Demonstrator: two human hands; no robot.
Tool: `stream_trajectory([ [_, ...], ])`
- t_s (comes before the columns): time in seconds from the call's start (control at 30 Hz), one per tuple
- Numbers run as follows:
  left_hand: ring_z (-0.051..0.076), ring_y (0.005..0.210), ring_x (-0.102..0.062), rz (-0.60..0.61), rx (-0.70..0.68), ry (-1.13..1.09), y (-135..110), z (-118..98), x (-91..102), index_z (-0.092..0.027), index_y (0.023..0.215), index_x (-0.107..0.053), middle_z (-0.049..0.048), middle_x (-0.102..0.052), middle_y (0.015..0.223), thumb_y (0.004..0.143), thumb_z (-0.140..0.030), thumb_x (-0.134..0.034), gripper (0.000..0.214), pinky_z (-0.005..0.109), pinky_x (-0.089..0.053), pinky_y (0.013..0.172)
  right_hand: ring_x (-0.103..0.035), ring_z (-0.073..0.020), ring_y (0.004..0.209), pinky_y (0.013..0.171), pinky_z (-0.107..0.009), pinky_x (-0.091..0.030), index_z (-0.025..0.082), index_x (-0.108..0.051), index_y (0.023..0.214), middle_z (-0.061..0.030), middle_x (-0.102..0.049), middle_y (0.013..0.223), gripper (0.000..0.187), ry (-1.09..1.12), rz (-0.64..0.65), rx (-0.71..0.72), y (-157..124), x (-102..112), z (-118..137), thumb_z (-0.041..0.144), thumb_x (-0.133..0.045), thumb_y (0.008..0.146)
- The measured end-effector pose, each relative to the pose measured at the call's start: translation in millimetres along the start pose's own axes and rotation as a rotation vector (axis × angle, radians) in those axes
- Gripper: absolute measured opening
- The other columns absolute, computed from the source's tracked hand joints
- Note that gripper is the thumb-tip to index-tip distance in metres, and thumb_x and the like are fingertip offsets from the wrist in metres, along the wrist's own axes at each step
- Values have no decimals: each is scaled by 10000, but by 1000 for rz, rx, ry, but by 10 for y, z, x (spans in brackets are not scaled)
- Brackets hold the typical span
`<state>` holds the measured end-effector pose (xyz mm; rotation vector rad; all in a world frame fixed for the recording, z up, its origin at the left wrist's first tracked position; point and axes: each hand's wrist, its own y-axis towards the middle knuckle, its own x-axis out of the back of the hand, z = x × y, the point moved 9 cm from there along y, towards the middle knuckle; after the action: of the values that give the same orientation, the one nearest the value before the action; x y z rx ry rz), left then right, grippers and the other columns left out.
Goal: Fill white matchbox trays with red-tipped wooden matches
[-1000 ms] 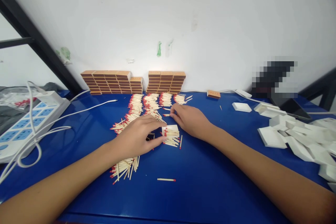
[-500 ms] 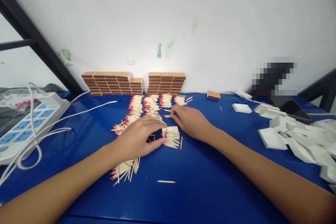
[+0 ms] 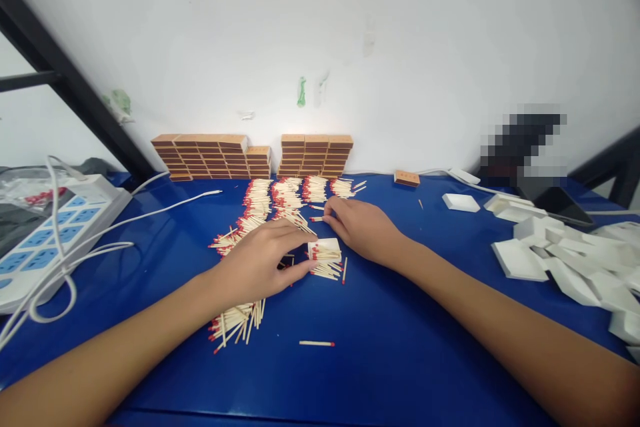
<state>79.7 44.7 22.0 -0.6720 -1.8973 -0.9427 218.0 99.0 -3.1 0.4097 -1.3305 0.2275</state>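
Note:
My left hand [image 3: 270, 257] has its thumb and fingers around the left end of a small white matchbox tray [image 3: 327, 243], partly filled with red-tipped matches. Several matches [image 3: 327, 271] spill along the tray's near side, and one lies just right of them. Beyond the tray, my right hand [image 3: 357, 223] pinches a single match [image 3: 317, 219] by its plain end, the red head pointing left. Rows of loose matches [image 3: 257, 203] spread behind my left hand, and more [image 3: 237, 325] lie under its wrist. One match [image 3: 317, 343] rests alone nearer to me.
Stacked brown matchboxes [image 3: 210, 157] stand against the wall, with a second stack [image 3: 316, 155] beside them. A single matchbox [image 3: 407, 178] lies right of these. White empty trays [image 3: 575, 257] are heaped at right. A power strip [image 3: 55, 233] and white cables occupy the left.
Both hands hold almost the same pose, my left on the tray and my right on the match. The whole view has shifted very slightly.

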Motion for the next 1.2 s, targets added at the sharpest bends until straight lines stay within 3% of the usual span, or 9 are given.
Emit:
stream_trajectory([
  [1.2,230,1138,-664,67,-32,71,-2,-37,-41,-194,1314,-649,66,-733,1191,1031,-403,-576,360,421,-555,1014,-671,-195,935,722,-288,-357,189,-571,1124,-66,-737,1069,172,-16,7,-10,-20,24,5,292,-442,1076],
])
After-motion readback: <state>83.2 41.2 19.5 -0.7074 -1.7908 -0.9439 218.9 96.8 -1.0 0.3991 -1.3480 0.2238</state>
